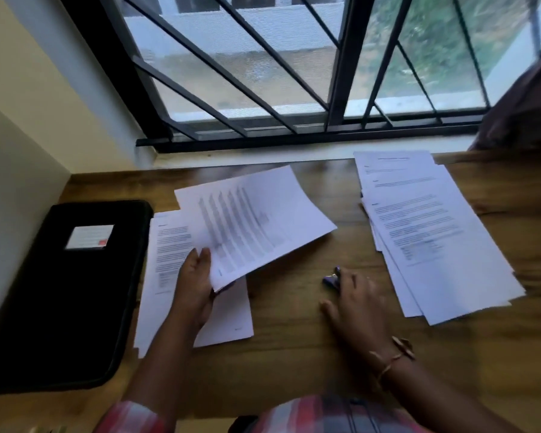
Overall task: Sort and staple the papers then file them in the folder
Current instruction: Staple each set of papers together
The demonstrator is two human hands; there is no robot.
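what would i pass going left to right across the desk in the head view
folder → flat stack → held sheets → stapler → right pile

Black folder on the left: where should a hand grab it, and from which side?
The near right corner of the black folder, from the person's side. It lies flat and closed; the wall hems its left edge and a paper pile sits beside its right, so the near edge looks freest.
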